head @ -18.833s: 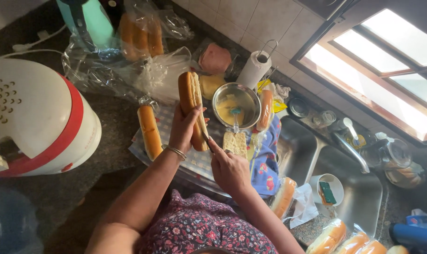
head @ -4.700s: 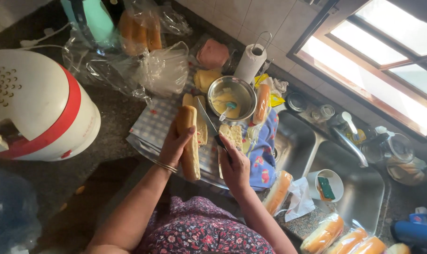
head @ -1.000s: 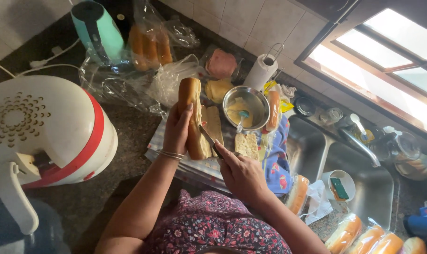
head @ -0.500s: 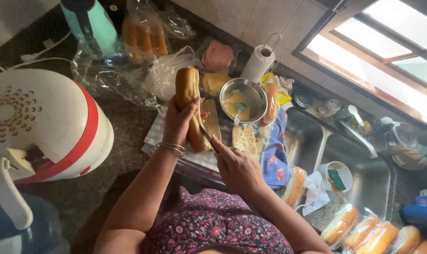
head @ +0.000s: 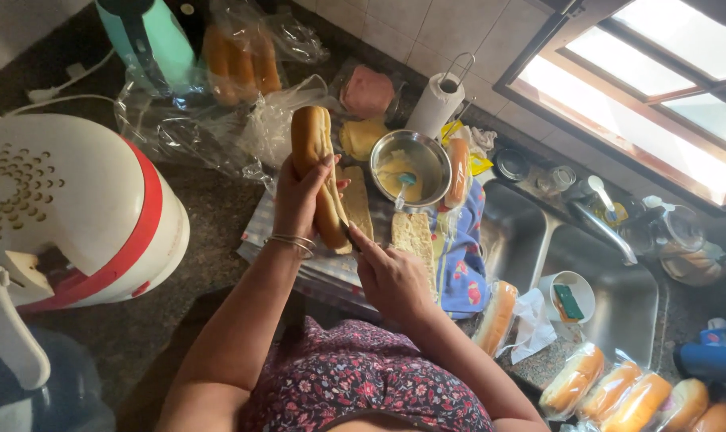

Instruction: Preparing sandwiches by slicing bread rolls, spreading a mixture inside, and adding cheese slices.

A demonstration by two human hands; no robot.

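Observation:
My left hand [head: 297,198] grips a long bread roll [head: 315,168], holding it upright on edge above the checked cloth [head: 259,232]. My right hand [head: 391,276] holds a knife [head: 349,234] whose blade sits in the roll's side near its lower end. Opened roll halves [head: 411,240] lie flat on the cloth beside my right hand. A metal bowl [head: 411,164] with yellow spread and a utensil stands just beyond.
A white and red appliance [head: 67,216] fills the left. Bagged rolls [head: 235,56], a teal kettle [head: 151,40], sliced ham [head: 367,90], cheese [head: 359,138] and a paper towel roll [head: 436,104] line the back. The sink [head: 587,280] lies right; wrapped rolls [head: 619,392] sit at its front.
My left hand has kept the roll raised on edge while my right hand's knife has stayed at the roll's lower side. The view shifted slightly.

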